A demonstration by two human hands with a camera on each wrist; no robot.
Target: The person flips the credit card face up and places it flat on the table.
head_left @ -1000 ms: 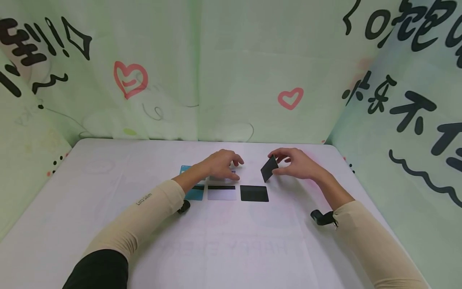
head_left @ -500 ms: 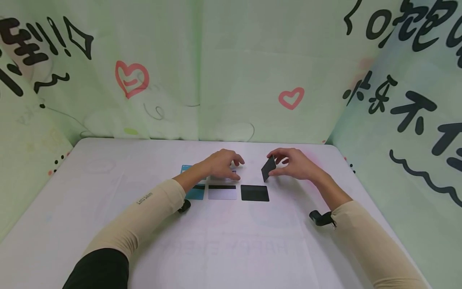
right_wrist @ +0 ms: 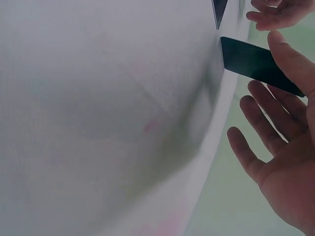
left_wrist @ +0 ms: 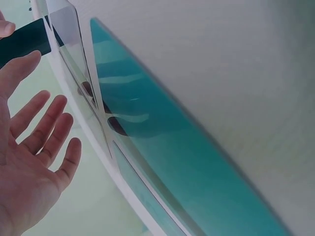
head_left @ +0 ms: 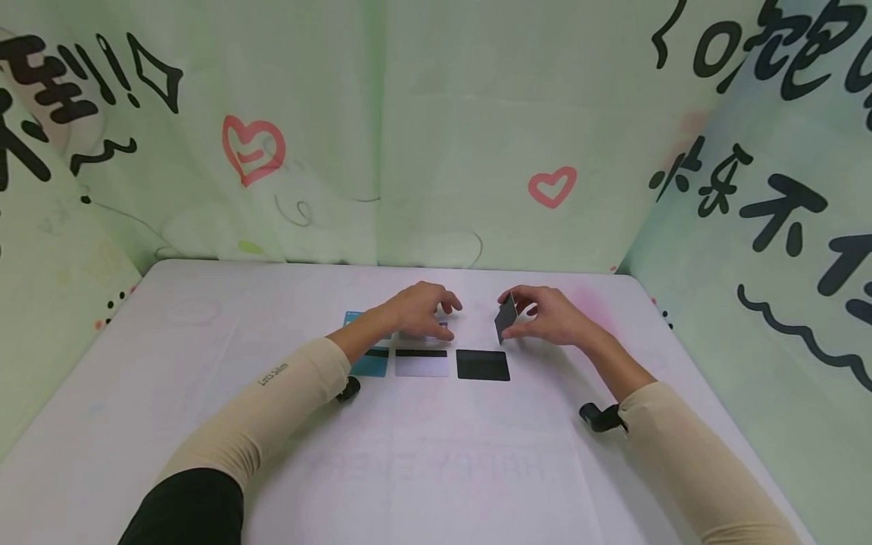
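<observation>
My right hand (head_left: 545, 314) pinches a black card (head_left: 506, 318) by its edges and holds it up on edge, above the back row. In the right wrist view the black card (right_wrist: 248, 59) slants down toward the white surface, thumb on its upper edge. My left hand (head_left: 418, 309) hovers over the back-row cards with loosely bent fingers and holds nothing. Beneath it a card is mostly hidden, and a blue card (head_left: 350, 317) shows partly behind the wrist. In front lie a teal card (head_left: 370, 365), a pale card with a black stripe (head_left: 421, 366) and a flat black card (head_left: 483, 365).
The cards lie on a table with a white cloth (head_left: 436, 469). Pale green curtains (head_left: 443, 136) with hearts and black writing hang behind it and at both sides. A black wrist camera mount (head_left: 599, 418) sits under the right forearm.
The right hand has shifted slightly left and turned the held black card more edge-on to the head view. The left hand and the flat cards have stayed in place.
</observation>
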